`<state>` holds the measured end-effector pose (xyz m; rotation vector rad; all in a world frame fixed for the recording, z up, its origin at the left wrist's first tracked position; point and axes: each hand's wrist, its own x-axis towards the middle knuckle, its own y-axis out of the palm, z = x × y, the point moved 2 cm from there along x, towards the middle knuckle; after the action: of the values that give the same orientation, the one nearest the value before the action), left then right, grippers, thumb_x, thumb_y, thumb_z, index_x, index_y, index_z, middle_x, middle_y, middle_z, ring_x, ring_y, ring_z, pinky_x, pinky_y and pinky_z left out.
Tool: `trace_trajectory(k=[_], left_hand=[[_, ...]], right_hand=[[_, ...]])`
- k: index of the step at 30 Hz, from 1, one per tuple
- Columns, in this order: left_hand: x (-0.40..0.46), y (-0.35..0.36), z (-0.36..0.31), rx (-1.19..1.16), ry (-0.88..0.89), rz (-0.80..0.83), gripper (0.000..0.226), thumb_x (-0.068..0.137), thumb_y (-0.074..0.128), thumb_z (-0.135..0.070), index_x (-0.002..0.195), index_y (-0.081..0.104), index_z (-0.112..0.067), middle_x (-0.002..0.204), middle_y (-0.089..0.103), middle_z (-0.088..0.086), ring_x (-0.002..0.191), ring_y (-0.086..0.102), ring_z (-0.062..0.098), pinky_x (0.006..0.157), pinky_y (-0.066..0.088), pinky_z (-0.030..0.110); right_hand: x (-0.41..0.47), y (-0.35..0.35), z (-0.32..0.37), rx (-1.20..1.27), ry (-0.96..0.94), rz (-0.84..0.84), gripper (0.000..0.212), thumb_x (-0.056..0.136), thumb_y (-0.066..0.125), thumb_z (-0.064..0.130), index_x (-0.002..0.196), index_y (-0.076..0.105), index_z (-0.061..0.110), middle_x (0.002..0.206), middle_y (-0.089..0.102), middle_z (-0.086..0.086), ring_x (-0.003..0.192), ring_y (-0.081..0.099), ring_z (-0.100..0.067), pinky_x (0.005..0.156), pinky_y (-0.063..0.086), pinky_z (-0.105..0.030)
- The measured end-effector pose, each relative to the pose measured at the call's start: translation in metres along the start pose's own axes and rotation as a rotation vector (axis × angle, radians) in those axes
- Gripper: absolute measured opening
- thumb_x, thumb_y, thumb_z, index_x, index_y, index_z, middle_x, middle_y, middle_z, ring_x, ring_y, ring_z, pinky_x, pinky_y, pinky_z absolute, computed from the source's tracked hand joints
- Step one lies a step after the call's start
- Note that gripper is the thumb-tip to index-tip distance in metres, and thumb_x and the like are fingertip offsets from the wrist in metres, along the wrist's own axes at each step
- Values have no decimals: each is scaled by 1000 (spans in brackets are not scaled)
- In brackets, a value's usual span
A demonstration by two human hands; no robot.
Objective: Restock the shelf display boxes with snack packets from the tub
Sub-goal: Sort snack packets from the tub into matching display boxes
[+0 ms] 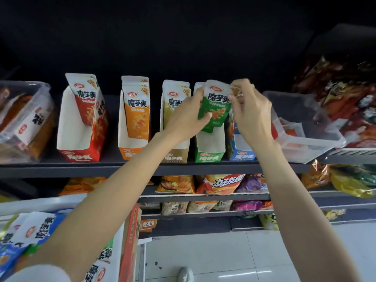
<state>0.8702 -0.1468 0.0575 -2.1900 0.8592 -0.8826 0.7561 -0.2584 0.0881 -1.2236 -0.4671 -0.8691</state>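
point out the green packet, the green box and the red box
green packet (213, 110), head view, on its green lower front
green box (209, 156), head view, on its green front panel
red box (79, 156), head view, on its red front panel

1. Both forearms are showing bare from wrist to elbow.
2. A white short sleeve (40, 273) is covering the left upper arm, at the near left edge.
3. A pale shoe (185, 274) is showing on the floor below.
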Motion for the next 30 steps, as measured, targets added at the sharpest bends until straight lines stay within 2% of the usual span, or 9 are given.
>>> trace_trajectory(k=[3,8,12,16,19,22,25,28,30], left_hand=[[2,2,12,-31,-41,-81,62,90,60,-24,144,30,-16,123,59,2,112,55,16,90,50,37],[6,3,16,11,-72,-87,70,89,62,-22,148,24,-19,144,44,3,128,45,18,101,43,32],[3,2,10,7,-96,-55,71,90,61,-22,149,22,-18,147,37,3,129,42,16,100,38,29],[-16,-8,4,-33,-68,-121,54,91,59,-22,141,38,-19,136,50,-3,124,47,11,98,42,28],[-58,-25,5,-41,58,-280,32,93,56,-22,124,57,-17,109,65,-9,103,58,7,86,46,23],[-121,-48,20,-8,163,-440,20,93,53,-20,100,69,-11,88,66,-10,83,60,7,74,47,26],[-195,-75,53,68,77,-493,25,93,49,-20,89,71,-8,79,60,-14,73,57,6,69,44,27],[-267,-99,95,146,-88,-326,25,91,50,-25,91,70,-11,81,65,-9,76,57,5,71,45,23],[-308,-109,124,261,-216,-155,28,87,49,-33,98,69,-18,85,68,-8,83,58,8,73,47,25]], right_hand=[[3,23,-7,-55,19,106,21,96,51,11,115,55,5,92,67,-9,73,64,-25,64,47,-32],[16,51,-21,-209,33,189,25,92,54,12,115,58,2,87,64,-15,78,61,-32,57,40,-32],[19,56,-25,-187,89,138,23,91,56,11,113,63,7,106,61,-12,101,54,-30,75,40,-30],[-7,38,-12,-51,117,-76,20,90,56,12,107,65,9,106,62,-9,99,55,-25,82,36,-22],[-51,22,27,141,130,-61,19,93,52,12,105,66,8,99,63,-3,88,55,-17,76,40,-23],[-102,18,81,342,155,93,16,94,54,13,105,66,11,95,66,1,86,58,-9,72,45,-17],[-147,38,132,481,136,372,15,93,56,15,103,67,16,96,68,6,83,62,-6,71,52,-23],[-179,70,178,496,46,639,20,90,50,23,101,66,20,97,68,6,83,64,-14,67,54,-38],[-195,90,204,461,-32,799,21,88,52,20,104,67,19,102,67,1,91,64,-22,72,55,-40]])
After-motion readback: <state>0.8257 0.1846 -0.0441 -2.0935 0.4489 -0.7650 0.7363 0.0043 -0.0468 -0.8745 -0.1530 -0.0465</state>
